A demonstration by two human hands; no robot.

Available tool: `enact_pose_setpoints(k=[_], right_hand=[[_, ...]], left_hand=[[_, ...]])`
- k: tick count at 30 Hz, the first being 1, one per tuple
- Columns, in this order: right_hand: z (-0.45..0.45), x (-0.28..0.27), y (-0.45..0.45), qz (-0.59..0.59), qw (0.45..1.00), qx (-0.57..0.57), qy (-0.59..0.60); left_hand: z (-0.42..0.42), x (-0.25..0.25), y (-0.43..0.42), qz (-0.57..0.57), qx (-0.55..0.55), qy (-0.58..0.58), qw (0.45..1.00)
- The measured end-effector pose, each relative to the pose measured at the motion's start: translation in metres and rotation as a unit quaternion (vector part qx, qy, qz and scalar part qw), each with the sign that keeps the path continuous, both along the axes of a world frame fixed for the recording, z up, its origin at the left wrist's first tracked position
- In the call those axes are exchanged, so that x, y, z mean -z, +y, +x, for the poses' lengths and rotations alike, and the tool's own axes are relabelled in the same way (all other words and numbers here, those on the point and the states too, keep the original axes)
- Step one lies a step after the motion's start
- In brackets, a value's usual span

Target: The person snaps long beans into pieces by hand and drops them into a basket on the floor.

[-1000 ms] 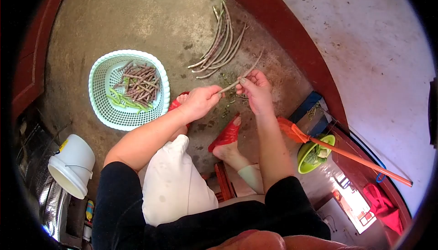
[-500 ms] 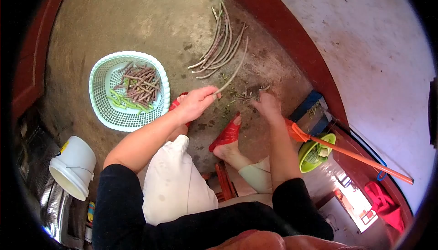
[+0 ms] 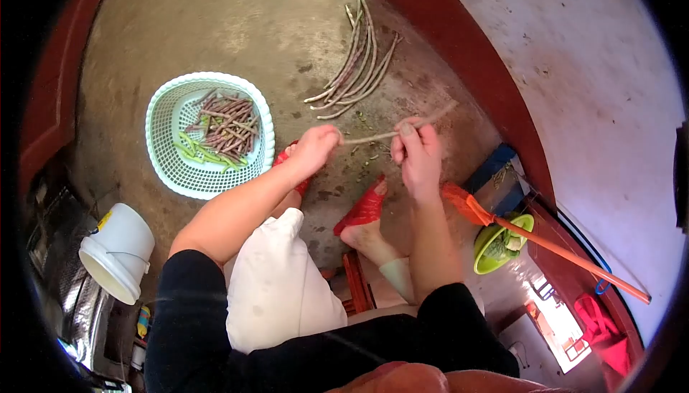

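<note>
One long bean (image 3: 369, 138) stretches between my two hands above the floor. My left hand (image 3: 316, 150) is closed on its left end. Farther along the bean, my right hand (image 3: 418, 150) pinches it with the thumb on top, and the free end sticks out to the upper right, slightly blurred. Several uncut long beans (image 3: 359, 70) lie in a loose bunch on the floor beyond my hands. To the left stands a pale green plastic basket (image 3: 159, 160) holding short purplish bean pieces (image 3: 230, 127) and some green ones (image 3: 197, 150).
A white bucket (image 3: 118, 246) stands at the lower left. On the right are an orange-handled broom (image 3: 466, 205), a blue dustpan (image 3: 495, 178) and a yellow-green bowl (image 3: 488, 253) with vegetables. My feet wear red slippers (image 3: 364, 210). A wall with a dark red base (image 3: 474, 63) runs along the right.
My right hand has risen from the scraps on the floor and now grips the long bean. The bean has swung from pointing up to lying nearly level between my hands.
</note>
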State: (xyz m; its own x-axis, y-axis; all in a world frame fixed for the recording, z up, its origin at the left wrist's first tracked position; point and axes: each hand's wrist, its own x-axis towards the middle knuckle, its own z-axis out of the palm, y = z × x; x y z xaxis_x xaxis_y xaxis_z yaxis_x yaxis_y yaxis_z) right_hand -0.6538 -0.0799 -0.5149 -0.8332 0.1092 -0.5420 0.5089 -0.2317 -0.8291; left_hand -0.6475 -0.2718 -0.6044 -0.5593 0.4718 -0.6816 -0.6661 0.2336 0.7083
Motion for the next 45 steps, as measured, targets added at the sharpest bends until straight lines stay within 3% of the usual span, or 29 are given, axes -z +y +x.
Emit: enact_pose_setpoints(k=[2,4,6,7,8,10,11,15,17,18,20,22,24,25,28,32,34,35,36,38,41,45], right_hand=[[0.004,-0.013,-0.004,0.005,0.999,0.043,0.012],[0.003,-0.021,0.000,-0.032,0.997,0.042,0.051],[0.007,-0.010,0.005,-0.088,0.995,0.042,0.026],[0.007,-0.003,0.006,-0.147,0.988,0.034,0.004],[0.007,0.002,0.006,-0.148,0.988,0.033,0.007],[0.011,0.008,0.006,-0.178,0.983,0.042,-0.031],[0.012,0.010,0.006,-0.186,0.981,0.039,-0.037],[0.011,0.010,0.012,-0.209,0.974,0.090,-0.018],[0.013,0.008,0.007,-0.171,0.982,0.084,0.000],[0.014,0.006,0.005,-0.133,0.988,0.078,0.019],[0.013,0.001,0.004,-0.118,0.990,0.069,0.024],[0.014,0.001,0.006,-0.097,0.993,0.067,0.030],[0.015,0.007,0.006,-0.163,0.986,0.020,-0.013],[0.015,0.007,0.006,-0.167,0.985,0.016,-0.041],[0.016,0.010,0.007,-0.163,0.984,0.022,-0.066],[0.016,0.015,0.011,-0.148,0.986,0.057,-0.055],[0.023,0.017,0.002,0.017,0.999,-0.020,-0.043],[0.025,0.013,-0.003,0.008,1.000,-0.008,-0.015],[0.025,0.013,-0.005,0.007,1.000,-0.010,-0.015],[0.027,0.014,-0.005,-0.010,0.999,-0.002,-0.047],[0.040,0.041,-0.002,-0.028,0.990,-0.056,-0.126],[0.044,0.043,-0.002,-0.081,0.985,-0.014,-0.154]], left_hand=[[-0.005,0.009,-0.003,-0.004,-0.147,-0.235,0.961],[-0.014,-0.003,-0.002,0.032,-0.121,-0.211,0.969],[-0.021,-0.029,0.011,0.167,-0.125,-0.002,0.978],[-0.031,-0.047,0.011,0.177,-0.069,0.020,0.982],[-0.035,-0.056,0.011,0.176,-0.070,0.023,0.982],[-0.036,-0.066,0.014,0.203,0.055,-0.105,0.972],[-0.032,-0.062,0.015,0.116,0.129,0.038,0.984],[-0.021,-0.057,0.015,0.096,0.100,0.064,0.988],[-0.011,-0.039,0.015,0.131,-0.066,-0.108,0.983],[-0.013,-0.027,0.012,0.133,-0.157,-0.210,0.956],[-0.018,-0.016,0.006,0.067,-0.212,-0.212,0.952],[-0.027,-0.038,0.008,0.094,-0.170,-0.175,0.965],[-0.037,-0.064,0.018,0.158,-0.077,-0.078,0.981],[-0.042,-0.067,0.016,0.182,0.016,-0.103,0.978],[-0.039,-0.065,0.023,0.148,0.114,-0.053,0.981],[-0.018,-0.048,0.025,0.118,0.064,-0.054,0.990],[-0.007,-0.026,0.024,0.056,0.000,-0.093,0.994],[-0.008,-0.016,0.019,0.056,-0.054,-0.192,0.978],[-0.013,-0.018,0.013,0.033,-0.066,-0.216,0.974],[-0.011,-0.025,0.016,0.056,-0.099,-0.159,0.981],[-0.017,-0.046,0.023,0.143,-0.028,-0.130,0.981],[-0.012,-0.035,0.026,0.124,0.029,-0.159,0.979]])
